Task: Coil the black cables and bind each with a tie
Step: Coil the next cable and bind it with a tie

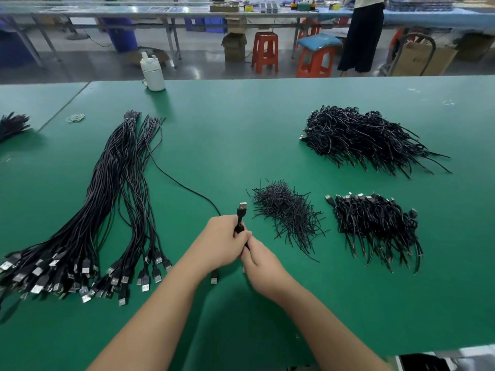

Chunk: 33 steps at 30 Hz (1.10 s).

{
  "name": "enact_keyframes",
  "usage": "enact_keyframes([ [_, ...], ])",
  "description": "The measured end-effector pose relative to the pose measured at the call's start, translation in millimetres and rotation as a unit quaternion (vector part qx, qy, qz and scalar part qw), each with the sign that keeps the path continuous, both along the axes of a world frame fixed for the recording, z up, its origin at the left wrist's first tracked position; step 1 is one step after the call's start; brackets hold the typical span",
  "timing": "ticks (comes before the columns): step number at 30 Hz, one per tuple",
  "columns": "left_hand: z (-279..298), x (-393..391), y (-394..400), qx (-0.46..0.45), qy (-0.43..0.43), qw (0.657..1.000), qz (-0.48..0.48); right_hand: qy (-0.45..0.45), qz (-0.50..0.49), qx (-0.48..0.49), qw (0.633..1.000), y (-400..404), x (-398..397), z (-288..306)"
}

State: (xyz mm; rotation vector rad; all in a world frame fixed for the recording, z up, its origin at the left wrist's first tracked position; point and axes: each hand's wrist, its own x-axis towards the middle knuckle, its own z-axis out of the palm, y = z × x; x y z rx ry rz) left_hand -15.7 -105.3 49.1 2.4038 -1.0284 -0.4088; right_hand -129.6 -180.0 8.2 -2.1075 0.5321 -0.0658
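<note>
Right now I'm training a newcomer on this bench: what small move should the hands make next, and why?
Probably draw in and wrap another loop. The left hand grips the cable just below its USB plug, the right hand pinches it beneath, and most of its length trails uncoiled across the green table. The pile of ties lies close by for afterwards.

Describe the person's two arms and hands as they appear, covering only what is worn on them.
Both forearms are bare as far as the frame shows: no sleeves in view. The left hand and the right hand wear no gloves. No watch, bracelet or ring shows on either wrist or on the visible fingers. No markings can be made out.
</note>
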Motion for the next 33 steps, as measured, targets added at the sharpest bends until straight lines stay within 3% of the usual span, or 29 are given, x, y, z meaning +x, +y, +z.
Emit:
enact_keyframes([
  [2, 0, -1, -6, -0.012, 0.005, 1.000, 0.015, -0.010, -0.021, 0.020, 1.000, 1, 2, 0],
  [11, -7, -4, -31, -0.023, 0.091, 0.996, -0.005, -0.055, -0.081, -0.082, 0.992, -10, -7, -19],
  [13, -13, -3, -34, -0.032, 0.150, 0.988, -0.025, -0.083, -0.103, -0.097, 0.986, -13, -10, -25],
  [14, -17, -2, -34, -0.055, 0.232, 0.970, -0.042, -0.096, -0.119, -0.106, 0.982, -15, -12, -30],
  [16, -22, 2, -35, -0.142, 0.463, 0.873, -0.066, -0.096, -0.171, -0.111, 0.974, -20, -14, -40],
  [17, -23, 4, -37, -0.180, 0.536, 0.823, -0.051, -0.093, -0.200, -0.103, 0.970, -20, -14, -41],
  [18, -26, 7, -41, -0.206, 0.548, 0.810, -0.024, -0.102, -0.224, -0.096, 0.964, -22, -15, -44],
  [19, -29, 10, -48, -0.212, 0.485, 0.849, 0.006, -0.117, -0.246, -0.088, 0.958, -22, -15, -45],
  [21, -37, 14, -63, -0.150, 0.165, 0.974, 0.038, -0.141, -0.284, -0.067, 0.946, -23, -15, -45],
  [22, -38, 13, -70, -0.114, 0.039, 0.992, 0.025, -0.150, -0.295, -0.060, 0.942, -24, -14, -46],
  [23, -39, 10, -77, -0.090, -0.021, 0.996, -0.002, -0.155, -0.303, -0.051, 0.939, -25, -15, -46],
  [28, -50, -2, -109, -0.044, -0.101, 0.991, -0.079, -0.168, -0.330, -0.013, 0.929, -29, -15, -48],
  [33, -55, -3, -116, -0.085, -0.124, 0.988, -0.032, -0.159, -0.323, -0.015, 0.933, -30, -14, -48],
])
